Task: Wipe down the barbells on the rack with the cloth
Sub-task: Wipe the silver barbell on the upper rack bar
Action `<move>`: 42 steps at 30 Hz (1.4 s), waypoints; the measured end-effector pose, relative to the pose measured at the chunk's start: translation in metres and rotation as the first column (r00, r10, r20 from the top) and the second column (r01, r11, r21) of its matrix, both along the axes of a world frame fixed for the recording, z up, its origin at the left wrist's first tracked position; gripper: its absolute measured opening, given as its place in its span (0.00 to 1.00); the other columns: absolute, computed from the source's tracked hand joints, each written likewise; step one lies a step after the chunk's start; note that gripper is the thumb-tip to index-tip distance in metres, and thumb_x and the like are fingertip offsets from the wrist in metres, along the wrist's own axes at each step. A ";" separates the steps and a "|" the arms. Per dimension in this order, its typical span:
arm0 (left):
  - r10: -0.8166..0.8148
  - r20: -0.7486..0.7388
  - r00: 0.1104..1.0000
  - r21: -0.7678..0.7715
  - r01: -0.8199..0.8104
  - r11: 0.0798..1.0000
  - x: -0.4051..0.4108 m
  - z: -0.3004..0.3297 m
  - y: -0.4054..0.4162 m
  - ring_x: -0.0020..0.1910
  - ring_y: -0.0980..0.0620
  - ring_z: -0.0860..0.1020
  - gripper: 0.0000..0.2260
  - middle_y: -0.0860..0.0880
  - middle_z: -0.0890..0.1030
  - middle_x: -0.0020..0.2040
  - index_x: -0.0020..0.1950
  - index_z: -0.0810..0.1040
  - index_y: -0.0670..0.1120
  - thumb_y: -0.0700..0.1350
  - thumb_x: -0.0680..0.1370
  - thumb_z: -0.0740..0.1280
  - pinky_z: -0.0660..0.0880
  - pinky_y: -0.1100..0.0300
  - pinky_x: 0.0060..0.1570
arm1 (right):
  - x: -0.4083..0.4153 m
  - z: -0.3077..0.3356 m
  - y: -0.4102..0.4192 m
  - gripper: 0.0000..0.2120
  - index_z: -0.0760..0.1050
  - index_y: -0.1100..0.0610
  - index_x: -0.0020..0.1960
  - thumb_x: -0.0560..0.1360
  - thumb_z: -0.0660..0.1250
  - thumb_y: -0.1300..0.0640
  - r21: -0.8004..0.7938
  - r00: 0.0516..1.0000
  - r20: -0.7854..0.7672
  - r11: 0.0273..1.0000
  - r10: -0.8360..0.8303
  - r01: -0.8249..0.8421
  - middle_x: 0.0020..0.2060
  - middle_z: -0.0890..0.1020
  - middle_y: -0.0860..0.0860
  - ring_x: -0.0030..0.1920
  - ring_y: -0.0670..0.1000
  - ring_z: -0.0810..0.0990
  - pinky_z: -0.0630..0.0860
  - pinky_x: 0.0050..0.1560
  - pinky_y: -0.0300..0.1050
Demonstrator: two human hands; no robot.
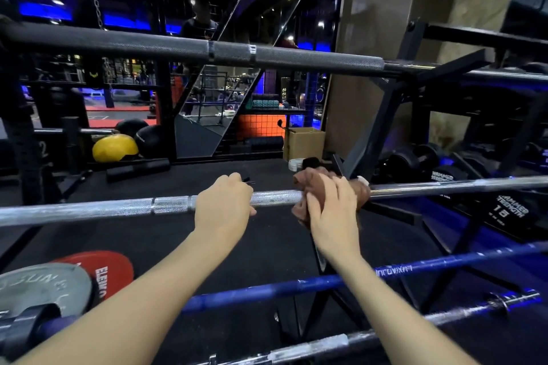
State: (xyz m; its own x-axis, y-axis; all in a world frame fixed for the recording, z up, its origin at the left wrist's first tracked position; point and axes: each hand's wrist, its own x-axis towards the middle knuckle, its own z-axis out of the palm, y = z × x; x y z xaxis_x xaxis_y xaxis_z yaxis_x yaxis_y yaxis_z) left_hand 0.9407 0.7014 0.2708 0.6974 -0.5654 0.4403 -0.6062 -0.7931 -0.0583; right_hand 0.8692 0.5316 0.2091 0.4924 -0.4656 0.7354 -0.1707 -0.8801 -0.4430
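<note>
On the rack (382, 115), left hand (223, 207) grips level barbell (124, 208); right hand (332, 210) clutches cloth (311, 184).

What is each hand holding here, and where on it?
Left hand grips the silver barbell on its knurled shaft; right hand holds the brown cloth wrapped round that bar.

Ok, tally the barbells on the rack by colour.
Dark grey: 1, the top bar
Silver: 2, the silver barbell under the hands and the lowest bar
Blue: 1, the blue bar
Total: 4
</note>
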 end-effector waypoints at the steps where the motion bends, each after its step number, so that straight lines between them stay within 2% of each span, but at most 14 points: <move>1: 0.000 -0.001 1.000 -0.001 0.000 1.000 0.000 0.000 0.000 0.51 0.52 0.71 0.09 0.52 0.70 0.49 0.45 0.72 0.48 0.52 0.79 0.63 0.58 0.60 0.27 | -0.004 -0.008 0.005 0.21 0.70 0.56 0.67 0.77 0.56 0.50 0.023 0.998 0.033 0.998 0.057 -0.058 0.66 0.70 0.55 0.70 0.56 0.63 0.57 0.71 0.51; 6: -0.007 -0.003 1.000 0.004 0.007 1.000 0.002 0.000 -0.001 0.52 0.52 0.71 0.09 0.51 0.71 0.51 0.48 0.74 0.47 0.52 0.79 0.63 0.64 0.58 0.35 | 0.007 0.031 -0.033 0.21 0.76 0.55 0.57 0.78 0.51 0.43 -0.086 0.977 -0.185 0.992 -0.109 0.095 0.53 0.80 0.55 0.55 0.58 0.76 0.67 0.56 0.51; 9: 0.003 -0.006 1.000 0.017 -0.003 1.000 0.001 0.000 -0.001 0.54 0.52 0.71 0.09 0.51 0.72 0.53 0.49 0.75 0.47 0.53 0.79 0.63 0.65 0.58 0.36 | 0.019 0.053 -0.046 0.21 0.75 0.59 0.56 0.81 0.51 0.46 -0.023 0.909 -0.360 0.977 -0.208 0.214 0.54 0.80 0.59 0.55 0.62 0.76 0.68 0.53 0.51; 12: 0.018 -0.006 1.000 0.034 -0.018 0.999 0.000 -0.001 -0.002 0.55 0.51 0.71 0.10 0.51 0.72 0.54 0.51 0.76 0.47 0.53 0.79 0.63 0.65 0.57 0.36 | 0.003 0.030 -0.037 0.17 0.76 0.57 0.56 0.80 0.55 0.48 -0.038 0.982 -0.135 0.991 -0.134 0.130 0.53 0.79 0.57 0.57 0.61 0.75 0.64 0.57 0.50; 15: 0.030 -0.002 1.000 0.036 -0.030 0.999 -0.001 -0.001 -0.002 0.54 0.51 0.71 0.10 0.50 0.72 0.53 0.50 0.75 0.46 0.53 0.79 0.63 0.66 0.57 0.36 | -0.016 -0.005 -0.019 0.20 0.68 0.55 0.70 0.79 0.61 0.52 0.083 0.999 -0.006 0.995 0.049 -0.049 0.69 0.66 0.55 0.72 0.56 0.60 0.51 0.69 0.38; 17: 0.037 -0.011 0.999 0.030 -0.037 0.999 -0.003 0.000 -0.002 0.54 0.51 0.71 0.10 0.50 0.72 0.53 0.50 0.75 0.46 0.52 0.79 0.63 0.66 0.58 0.36 | -0.013 -0.006 -0.026 0.21 0.67 0.55 0.70 0.79 0.61 0.51 0.078 0.997 -0.035 0.995 0.065 -0.062 0.70 0.66 0.55 0.73 0.57 0.59 0.51 0.70 0.41; 20: 0.038 -0.002 0.999 0.031 -0.038 0.999 -0.004 0.001 -0.003 0.54 0.51 0.71 0.10 0.50 0.72 0.53 0.50 0.76 0.47 0.53 0.79 0.63 0.65 0.58 0.36 | 0.004 0.020 -0.046 0.23 0.76 0.55 0.60 0.78 0.53 0.41 -0.061 0.984 -0.169 0.997 -0.061 0.052 0.57 0.79 0.56 0.60 0.59 0.73 0.63 0.63 0.51; 23: 0.040 -0.002 0.999 0.036 -0.040 0.999 -0.006 0.001 -0.003 0.54 0.51 0.71 0.10 0.50 0.72 0.53 0.50 0.76 0.47 0.52 0.79 0.63 0.64 0.57 0.35 | 0.013 0.040 -0.054 0.19 0.78 0.57 0.55 0.80 0.55 0.46 -0.049 0.958 -0.235 0.987 -0.163 0.156 0.51 0.81 0.59 0.54 0.61 0.76 0.68 0.55 0.52; 26: 0.056 0.019 0.998 0.062 -0.057 0.996 -0.008 0.000 -0.006 0.54 0.51 0.72 0.10 0.50 0.72 0.53 0.52 0.76 0.46 0.52 0.79 0.63 0.65 0.58 0.35 | 0.001 0.023 -0.038 0.21 0.74 0.54 0.62 0.78 0.53 0.43 0.034 0.989 -0.110 0.994 -0.099 0.103 0.61 0.76 0.57 0.64 0.58 0.69 0.61 0.65 0.50; 30: 0.008 -0.003 1.000 0.032 -0.008 0.999 -0.010 -0.001 -0.016 0.57 0.49 0.71 0.12 0.49 0.71 0.56 0.55 0.75 0.46 0.53 0.78 0.64 0.68 0.58 0.42 | -0.024 -0.007 -0.009 0.24 0.62 0.55 0.73 0.79 0.63 0.57 0.207 0.997 0.002 0.975 0.083 -0.082 0.75 0.55 0.56 0.76 0.55 0.50 0.47 0.71 0.40; 34: -0.082 0.007 0.997 0.036 0.082 0.996 -0.019 0.002 -0.039 0.57 0.50 0.71 0.12 0.49 0.71 0.56 0.57 0.74 0.47 0.52 0.78 0.65 0.67 0.58 0.40 | -0.026 0.000 -0.031 0.24 0.64 0.54 0.72 0.78 0.63 0.51 0.011 0.994 -0.110 1.000 0.005 -0.004 0.71 0.64 0.57 0.72 0.57 0.58 0.58 0.72 0.51; 37: -0.069 0.017 0.997 0.047 0.069 0.997 -0.017 0.005 -0.045 0.55 0.50 0.71 0.10 0.50 0.72 0.54 0.54 0.76 0.47 0.51 0.79 0.63 0.65 0.57 0.37 | -0.008 0.018 -0.046 0.30 0.65 0.54 0.70 0.77 0.46 0.38 -0.025 0.958 -0.259 0.992 -0.122 0.120 0.65 0.71 0.59 0.68 0.59 0.64 0.57 0.70 0.51; 39: -0.068 0.017 0.998 0.053 0.067 0.996 -0.015 0.005 -0.044 0.55 0.50 0.71 0.10 0.50 0.72 0.53 0.54 0.77 0.47 0.52 0.79 0.63 0.66 0.57 0.37 | -0.004 0.020 -0.039 0.35 0.67 0.55 0.69 0.73 0.39 0.37 -0.017 0.965 -0.207 0.986 -0.164 0.164 0.63 0.73 0.59 0.66 0.59 0.65 0.56 0.69 0.51; 42: -0.066 0.032 0.997 0.050 0.064 0.997 -0.015 0.003 -0.044 0.54 0.50 0.71 0.10 0.50 0.72 0.53 0.53 0.77 0.47 0.53 0.79 0.63 0.65 0.57 0.37 | -0.018 0.007 -0.012 0.25 0.61 0.55 0.73 0.79 0.55 0.46 0.164 0.996 -0.084 0.986 -0.008 0.022 0.72 0.61 0.57 0.72 0.57 0.55 0.53 0.70 0.48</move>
State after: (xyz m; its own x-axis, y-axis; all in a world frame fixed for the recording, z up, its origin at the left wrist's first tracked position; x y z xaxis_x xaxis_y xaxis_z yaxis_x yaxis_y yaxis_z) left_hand 0.9254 0.6569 0.2743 0.6438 -0.6306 0.4334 -0.6534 -0.7478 -0.1174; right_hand 0.8514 0.5192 0.2165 0.5403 -0.5844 0.6055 -0.2250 -0.7937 -0.5652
